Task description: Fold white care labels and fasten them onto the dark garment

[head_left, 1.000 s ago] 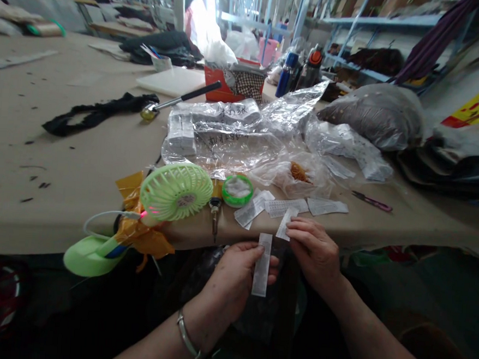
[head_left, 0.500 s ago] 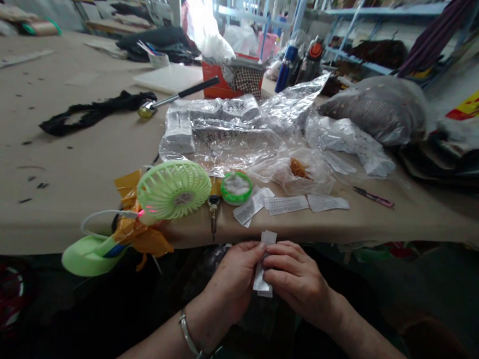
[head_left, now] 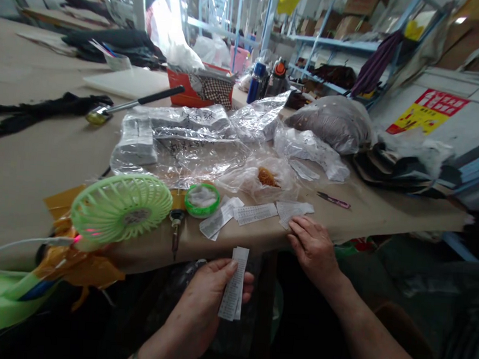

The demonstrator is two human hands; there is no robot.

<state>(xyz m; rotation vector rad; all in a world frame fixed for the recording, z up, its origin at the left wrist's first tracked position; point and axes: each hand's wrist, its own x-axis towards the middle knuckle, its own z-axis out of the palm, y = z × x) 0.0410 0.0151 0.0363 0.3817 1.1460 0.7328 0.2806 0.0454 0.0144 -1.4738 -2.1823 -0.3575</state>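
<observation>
My left hand [head_left: 211, 281] is closed on a small stack of narrow white printed labels [head_left: 233, 288], pinched under the thumb, just below the table edge. My right hand [head_left: 311, 247] reaches over the edge with its fingers stretched out, the fingertips touching the rightmost loose label [head_left: 295, 209] on the table. Its thumb is hidden. More loose labels [head_left: 255, 213] lie in a row to the left. Beside them stands a round green-rimmed tub [head_left: 202, 200] with white stuff inside. To the right lie small thread snips [head_left: 334, 200].
A green fan [head_left: 122, 209] stands at the table edge on the left, near a pointed screwdriver-like tool [head_left: 175, 234]. Behind the labels are clear plastic bags [head_left: 200, 155], one holding orange-brown bits [head_left: 267, 177]. A long-handled tool [head_left: 138, 104] and bottles [head_left: 256, 82] are farther back.
My right hand has let go of the labels that both hands held and moved right and up onto the table labels. My left hand keeps its stack. The view has turned right.
</observation>
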